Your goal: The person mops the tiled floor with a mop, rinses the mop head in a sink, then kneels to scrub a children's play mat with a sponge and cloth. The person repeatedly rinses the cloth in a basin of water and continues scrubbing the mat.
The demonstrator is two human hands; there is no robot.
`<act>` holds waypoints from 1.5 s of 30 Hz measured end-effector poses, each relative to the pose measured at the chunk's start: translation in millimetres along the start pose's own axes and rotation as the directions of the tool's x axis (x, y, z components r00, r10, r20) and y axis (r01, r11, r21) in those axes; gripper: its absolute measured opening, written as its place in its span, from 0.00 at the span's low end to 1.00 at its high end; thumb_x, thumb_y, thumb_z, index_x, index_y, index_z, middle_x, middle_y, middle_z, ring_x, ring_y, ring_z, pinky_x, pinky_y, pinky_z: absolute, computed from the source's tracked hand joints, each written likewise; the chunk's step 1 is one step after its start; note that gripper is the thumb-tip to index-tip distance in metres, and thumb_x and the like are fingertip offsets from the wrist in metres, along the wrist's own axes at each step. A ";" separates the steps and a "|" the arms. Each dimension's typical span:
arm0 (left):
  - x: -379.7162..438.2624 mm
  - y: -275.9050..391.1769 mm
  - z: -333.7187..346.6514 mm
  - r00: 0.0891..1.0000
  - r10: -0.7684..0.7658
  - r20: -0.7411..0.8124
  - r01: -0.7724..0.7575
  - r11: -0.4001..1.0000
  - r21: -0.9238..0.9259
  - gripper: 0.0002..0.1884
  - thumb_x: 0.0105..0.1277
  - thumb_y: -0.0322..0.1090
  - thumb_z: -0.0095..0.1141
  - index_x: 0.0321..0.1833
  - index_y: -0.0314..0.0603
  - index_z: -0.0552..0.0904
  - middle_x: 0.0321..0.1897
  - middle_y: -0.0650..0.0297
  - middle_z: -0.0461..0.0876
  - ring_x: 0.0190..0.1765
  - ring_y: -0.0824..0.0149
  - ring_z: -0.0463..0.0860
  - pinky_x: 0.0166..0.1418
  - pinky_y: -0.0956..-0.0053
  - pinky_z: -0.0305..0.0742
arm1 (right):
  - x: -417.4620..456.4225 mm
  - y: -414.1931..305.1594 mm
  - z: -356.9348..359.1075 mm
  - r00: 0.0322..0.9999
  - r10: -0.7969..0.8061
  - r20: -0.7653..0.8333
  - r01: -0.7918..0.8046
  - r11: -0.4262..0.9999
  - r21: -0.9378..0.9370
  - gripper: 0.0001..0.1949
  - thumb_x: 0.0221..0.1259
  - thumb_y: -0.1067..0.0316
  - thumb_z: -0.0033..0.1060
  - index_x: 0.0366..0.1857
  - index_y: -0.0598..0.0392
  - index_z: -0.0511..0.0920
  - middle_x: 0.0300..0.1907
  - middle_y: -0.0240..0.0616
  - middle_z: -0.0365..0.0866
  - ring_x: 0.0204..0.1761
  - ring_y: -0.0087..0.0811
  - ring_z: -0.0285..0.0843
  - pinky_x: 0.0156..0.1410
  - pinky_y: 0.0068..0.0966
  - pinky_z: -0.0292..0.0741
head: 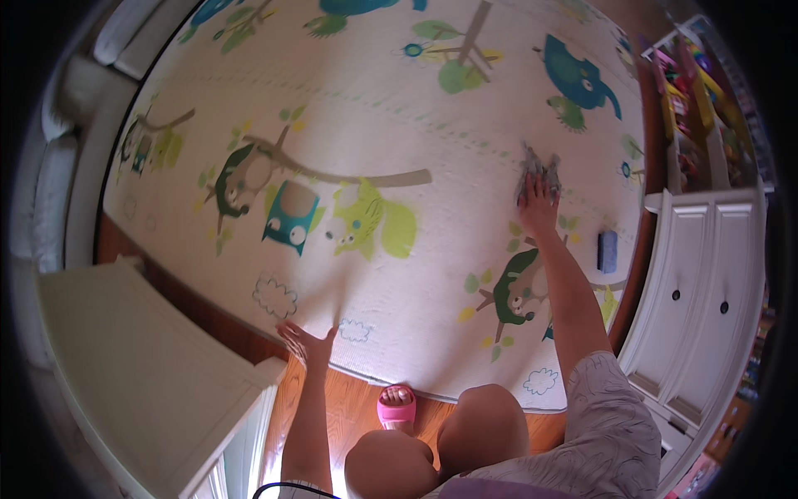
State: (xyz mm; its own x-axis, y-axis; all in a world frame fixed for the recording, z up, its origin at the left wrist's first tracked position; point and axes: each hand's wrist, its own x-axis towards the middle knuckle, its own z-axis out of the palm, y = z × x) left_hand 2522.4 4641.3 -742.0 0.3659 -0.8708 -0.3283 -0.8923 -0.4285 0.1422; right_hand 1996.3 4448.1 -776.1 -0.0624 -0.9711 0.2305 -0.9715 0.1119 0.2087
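Note:
A large foam play mat (430,293) with printed animals, branches and clouds covers the floor before me. My right hand (538,209) reaches out over its right part, fingers spread on a crumpled grey cloth (528,168) and pressing it to the mat. Part of the cloth is hidden under the palm. Nothing is in my left hand (307,344), which is by the mat's near edge with thumb and fingers apart. To the right of my right forearm lies a blue-grey block (607,251), perhaps a sponge or brush.
A white drawer cabinet (698,249) borders the mat on the right, beyond it a shelf (686,150) of colourful toys. At left stand a pale cabinet (149,368) and a light sofa (93,100). A pink slipper (396,413) on my foot rests on the wood floor (355,399).

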 end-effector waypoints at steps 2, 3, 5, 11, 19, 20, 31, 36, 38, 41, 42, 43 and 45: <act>6.8 39.2 -5.7 0.932 0.290 -0.217 -0.331 0.926 -0.181 0.44 0.55 0.32 0.59 0.71 0.24 0.49 0.71 0.36 0.44 0.74 0.41 0.45 0.75 0.54 0.43 | -9.5 -7.8 -3.5 0.986 0.018 0.163 -0.036 0.994 0.107 0.27 0.58 0.60 0.48 0.62 0.60 0.65 0.63 0.53 0.63 0.67 0.48 0.58 0.69 0.49 0.55; 18.0 74.6 -14.4 0.909 0.339 -0.245 -0.395 0.886 -0.243 0.37 0.60 0.30 0.55 0.70 0.25 0.53 0.72 0.38 0.46 0.74 0.43 0.47 0.75 0.55 0.46 | -23.1 -40.2 -5.6 0.987 -0.124 0.097 0.106 0.979 0.173 0.25 0.58 0.65 0.46 0.60 0.64 0.66 0.62 0.57 0.64 0.67 0.50 0.58 0.70 0.46 0.55; 57.1 117.4 -5.6 0.846 0.391 -0.362 -0.499 0.819 -0.283 0.31 0.64 0.27 0.49 0.70 0.27 0.55 0.72 0.43 0.49 0.74 0.45 0.48 0.75 0.58 0.47 | -56.1 -141.9 -40.1 0.927 -0.374 0.008 0.297 0.750 0.591 0.22 0.61 0.66 0.46 0.61 0.57 0.67 0.63 0.48 0.66 0.68 0.44 0.58 0.72 0.41 0.55; 144.6 180.7 11.7 0.831 0.349 -0.433 -0.400 0.916 -0.029 0.32 0.67 0.39 0.45 0.72 0.34 0.54 0.73 0.51 0.52 0.75 0.52 0.50 0.76 0.59 0.45 | -49.4 -159.4 -75.3 0.829 -0.539 0.147 0.339 0.694 0.635 0.23 0.58 0.70 0.51 0.60 0.43 0.71 0.64 0.28 0.69 0.66 0.30 0.64 0.71 0.35 0.60; 145.8 198.3 10.5 0.830 0.386 -0.403 -0.416 0.909 0.013 0.32 0.69 0.44 0.40 0.72 0.35 0.53 0.72 0.51 0.53 0.74 0.52 0.52 0.74 0.57 0.47 | -56.2 -212.9 -102.5 0.839 -0.543 0.038 0.383 0.639 0.666 0.21 0.57 0.65 0.53 0.58 0.47 0.73 0.65 0.30 0.66 0.61 0.35 0.65 0.58 0.40 0.68; 150.0 198.1 9.9 0.825 0.389 -0.410 -0.416 0.909 0.024 0.32 0.69 0.44 0.40 0.72 0.35 0.53 0.72 0.51 0.53 0.74 0.52 0.52 0.74 0.57 0.47 | -50.1 -214.5 -102.0 0.835 -0.544 0.078 0.339 0.622 0.706 0.21 0.58 0.64 0.53 0.58 0.47 0.72 0.65 0.31 0.67 0.62 0.35 0.65 0.58 0.39 0.69; 143.3 188.2 12.2 0.801 0.417 -0.429 -0.430 0.900 0.070 0.31 0.69 0.43 0.39 0.72 0.35 0.54 0.72 0.51 0.53 0.74 0.51 0.52 0.74 0.57 0.48 | -117.1 4.6 -121.3 0.911 0.149 0.386 -0.401 0.541 0.739 0.23 0.55 0.66 0.63 0.57 0.55 0.71 0.55 0.46 0.73 0.55 0.41 0.72 0.60 0.34 0.69; 149.3 205.1 18.0 0.793 0.430 -0.431 -0.453 0.890 0.054 0.32 0.69 0.44 0.39 0.71 0.33 0.54 0.72 0.51 0.53 0.74 0.52 0.51 0.75 0.58 0.46 | -121.4 246.3 -22.9 0.707 0.676 0.206 -0.640 0.736 -0.219 0.39 0.63 0.34 0.39 0.71 0.50 0.53 0.67 0.65 0.53 0.65 0.61 0.58 0.64 0.48 0.65; 149.6 206.6 27.5 0.804 0.419 -0.421 -0.445 0.895 0.041 0.32 0.68 0.43 0.40 0.72 0.34 0.54 0.73 0.52 0.52 0.75 0.53 0.50 0.75 0.59 0.46 | -146.4 276.9 2.5 0.617 0.637 0.463 -0.701 0.712 -0.046 0.38 0.64 0.34 0.37 0.71 0.49 0.51 0.62 0.67 0.61 0.61 0.63 0.64 0.60 0.48 0.67; 148.2 191.7 15.4 0.838 0.377 -0.394 -0.377 0.923 0.081 0.33 0.68 0.43 0.41 0.72 0.36 0.52 0.73 0.54 0.51 0.75 0.55 0.49 0.75 0.59 0.45 | -123.7 240.4 2.3 0.830 0.357 0.429 -0.452 0.881 0.140 0.37 0.65 0.42 0.46 0.72 0.51 0.49 0.51 0.65 0.71 0.53 0.60 0.70 0.57 0.45 0.68; 148.6 192.5 16.0 0.846 0.372 -0.382 -0.365 0.926 0.092 0.34 0.68 0.43 0.42 0.73 0.37 0.51 0.74 0.55 0.49 0.76 0.57 0.47 0.75 0.60 0.44 | -123.8 235.8 1.0 0.928 0.264 0.262 -0.304 0.944 0.126 0.37 0.65 0.45 0.48 0.72 0.51 0.50 0.51 0.64 0.71 0.51 0.59 0.71 0.55 0.45 0.68; 146.7 191.8 15.9 0.843 0.375 -0.385 -0.372 0.924 0.086 0.34 0.68 0.43 0.42 0.73 0.37 0.51 0.74 0.55 0.49 0.76 0.57 0.47 0.75 0.60 0.44 | -124.8 231.1 -1.6 0.985 0.148 0.089 -0.156 0.984 0.082 0.36 0.64 0.47 0.50 0.72 0.51 0.50 0.50 0.62 0.71 0.48 0.57 0.71 0.54 0.44 0.69; 145.7 195.1 17.4 0.834 0.386 -0.395 -0.394 0.917 0.064 0.33 0.68 0.43 0.41 0.73 0.37 0.50 0.74 0.55 0.48 0.76 0.57 0.47 0.75 0.60 0.44 | -130.1 226.6 -12.3 0.953 0.186 0.241 -0.218 0.969 0.113 0.35 0.64 0.50 0.51 0.72 0.50 0.51 0.49 0.59 0.70 0.47 0.55 0.71 0.52 0.43 0.69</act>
State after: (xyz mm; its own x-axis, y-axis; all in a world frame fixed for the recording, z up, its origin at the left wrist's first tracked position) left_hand 2397.0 4435.1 -778.4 0.0654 -0.9865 0.1500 -0.9792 -0.0345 0.1999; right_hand 1787.0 4602.4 -747.1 -0.2954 -0.9549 0.0299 -0.9540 0.2965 0.0448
